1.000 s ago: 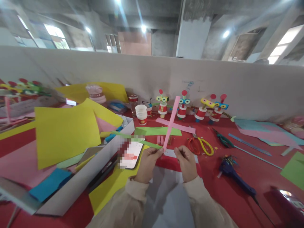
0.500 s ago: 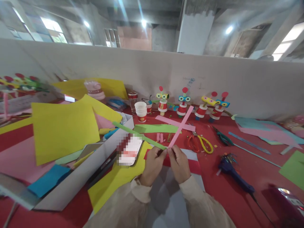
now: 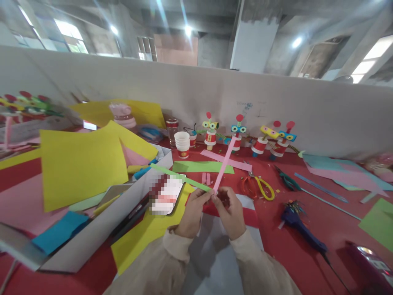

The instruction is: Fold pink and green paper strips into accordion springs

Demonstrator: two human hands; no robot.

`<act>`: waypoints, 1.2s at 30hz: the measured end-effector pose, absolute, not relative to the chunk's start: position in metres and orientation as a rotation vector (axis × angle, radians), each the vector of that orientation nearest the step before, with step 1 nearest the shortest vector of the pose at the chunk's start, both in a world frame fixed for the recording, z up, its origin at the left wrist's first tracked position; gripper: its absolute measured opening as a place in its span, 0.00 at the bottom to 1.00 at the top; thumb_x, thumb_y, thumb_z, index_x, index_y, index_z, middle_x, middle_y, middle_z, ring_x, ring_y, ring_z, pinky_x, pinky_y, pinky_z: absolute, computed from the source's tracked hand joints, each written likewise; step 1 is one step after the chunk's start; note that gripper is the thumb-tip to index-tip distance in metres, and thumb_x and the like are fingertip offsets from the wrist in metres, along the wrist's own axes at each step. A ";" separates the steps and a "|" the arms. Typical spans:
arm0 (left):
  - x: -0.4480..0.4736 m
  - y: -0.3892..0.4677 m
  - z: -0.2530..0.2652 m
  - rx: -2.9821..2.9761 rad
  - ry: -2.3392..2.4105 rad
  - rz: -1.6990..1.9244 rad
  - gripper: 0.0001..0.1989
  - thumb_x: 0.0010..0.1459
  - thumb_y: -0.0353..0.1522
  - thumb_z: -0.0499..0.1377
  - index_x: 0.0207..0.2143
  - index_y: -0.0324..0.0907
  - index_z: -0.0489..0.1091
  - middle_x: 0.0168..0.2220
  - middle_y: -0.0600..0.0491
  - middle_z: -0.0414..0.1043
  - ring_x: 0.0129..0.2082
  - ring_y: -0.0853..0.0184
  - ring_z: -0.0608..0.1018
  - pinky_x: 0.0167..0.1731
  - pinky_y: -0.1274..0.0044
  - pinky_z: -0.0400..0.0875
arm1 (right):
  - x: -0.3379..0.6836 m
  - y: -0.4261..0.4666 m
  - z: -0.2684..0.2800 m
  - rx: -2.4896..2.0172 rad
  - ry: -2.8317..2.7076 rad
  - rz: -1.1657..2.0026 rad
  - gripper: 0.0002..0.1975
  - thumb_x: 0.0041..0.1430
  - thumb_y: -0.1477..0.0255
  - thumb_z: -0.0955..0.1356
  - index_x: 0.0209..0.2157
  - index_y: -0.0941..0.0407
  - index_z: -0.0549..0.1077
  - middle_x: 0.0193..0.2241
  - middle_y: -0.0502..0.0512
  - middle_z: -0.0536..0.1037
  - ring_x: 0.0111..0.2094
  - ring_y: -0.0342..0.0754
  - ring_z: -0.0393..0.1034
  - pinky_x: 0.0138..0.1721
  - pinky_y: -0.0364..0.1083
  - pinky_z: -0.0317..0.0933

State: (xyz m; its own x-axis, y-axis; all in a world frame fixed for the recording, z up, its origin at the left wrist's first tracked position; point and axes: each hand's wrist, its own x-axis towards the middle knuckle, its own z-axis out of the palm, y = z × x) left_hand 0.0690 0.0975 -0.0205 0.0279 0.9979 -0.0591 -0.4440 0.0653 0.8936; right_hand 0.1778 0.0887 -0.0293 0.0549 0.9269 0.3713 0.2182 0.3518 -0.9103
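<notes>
A green paper strip (image 3: 181, 177) and a pink paper strip (image 3: 224, 164) meet at one end between my hands, the green one running off to the left and the pink one pointing up and away. My left hand (image 3: 193, 211) pinches the end where the strips come together. At the same joint, my right hand (image 3: 229, 211) has its thumb and finger closed on the pink strip. Fingers cover the joint itself. Beneath my hands lie a red paper piece (image 3: 250, 217) and a grey sheet (image 3: 215, 258). Another pink strip (image 3: 242, 164) lies on the table beyond.
Scissors with a yellow handle (image 3: 266, 187), green-handled pliers (image 3: 287, 179) and a blue glue gun (image 3: 302, 229) lie right. Paper-cup figures (image 3: 211, 136) and stacked cups (image 3: 182, 143) stand behind. A phone (image 3: 168, 194) and a white box (image 3: 101, 223) of coloured paper are left.
The pink strip has swung left and the green strip's far end has shifted slightly right and down. My right hand's fingers have turned and opened out a little around the joint.
</notes>
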 end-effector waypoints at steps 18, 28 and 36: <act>0.070 0.093 -0.015 0.786 0.823 1.305 0.09 0.44 0.33 0.64 0.19 0.37 0.69 0.20 0.56 0.66 0.24 0.72 0.67 0.28 0.79 0.62 | 0.178 0.083 -0.034 -1.117 -1.385 0.524 0.07 0.57 0.69 0.65 0.34 0.55 0.73 0.26 0.54 0.74 0.29 0.47 0.68 0.30 0.45 0.61; 0.062 0.095 -0.013 0.979 0.894 1.303 0.10 0.47 0.35 0.61 0.21 0.37 0.70 0.19 0.56 0.65 0.22 0.72 0.65 0.27 0.77 0.61 | 0.172 0.083 -0.037 -1.139 -1.330 0.670 0.09 0.56 0.66 0.65 0.34 0.56 0.72 0.27 0.54 0.75 0.28 0.46 0.68 0.30 0.45 0.63; 0.063 0.095 -0.016 1.006 0.898 1.300 0.10 0.48 0.35 0.61 0.20 0.37 0.69 0.20 0.56 0.64 0.23 0.71 0.65 0.29 0.77 0.61 | 0.177 0.084 -0.042 -1.157 -1.376 0.588 0.07 0.56 0.69 0.65 0.34 0.55 0.73 0.28 0.54 0.75 0.30 0.48 0.69 0.31 0.45 0.62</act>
State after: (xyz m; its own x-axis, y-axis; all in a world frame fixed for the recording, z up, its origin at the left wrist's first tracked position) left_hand 0.0628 0.0946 -0.0160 0.0766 0.9967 0.0260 -0.3288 0.0007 0.9444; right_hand 0.1773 0.0841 -0.0421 0.1772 0.8801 0.4406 0.2900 0.3811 -0.8779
